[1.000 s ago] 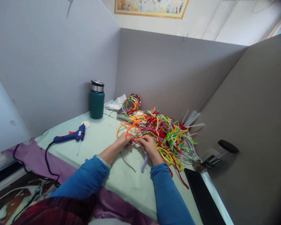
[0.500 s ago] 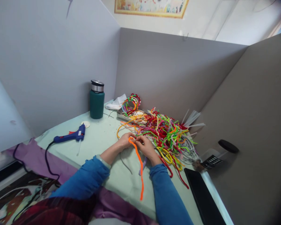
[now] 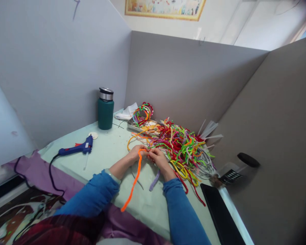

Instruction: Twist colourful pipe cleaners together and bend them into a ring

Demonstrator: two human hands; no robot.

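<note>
An orange pipe cleaner [image 3: 135, 183] hangs from between my two hands, its long free end slanting down to the left over the pale green tabletop. My left hand [image 3: 136, 153] is closed on it near its upper end. Close beside it, my right hand [image 3: 157, 158] pinches at the same spot, with its fingertips together near the upper end of the strip. The exact hold of the right fingers is too small to tell. Below the hands lie a purple strip [image 3: 154, 180] and a thin grey strip [image 3: 138, 178].
Behind my hands is a heap of coloured pipe cleaners [image 3: 186, 143] beside a metal tray [image 3: 134, 127]. A green bottle [image 3: 105, 114] and a blue glue gun [image 3: 78, 148] stand and lie at left. A black flat object [image 3: 220, 214] lies at right.
The orange strip's free end has swung from lower right to lower left. The purple strip's visible lower part now slants differently. Both hands have barely moved.
</note>
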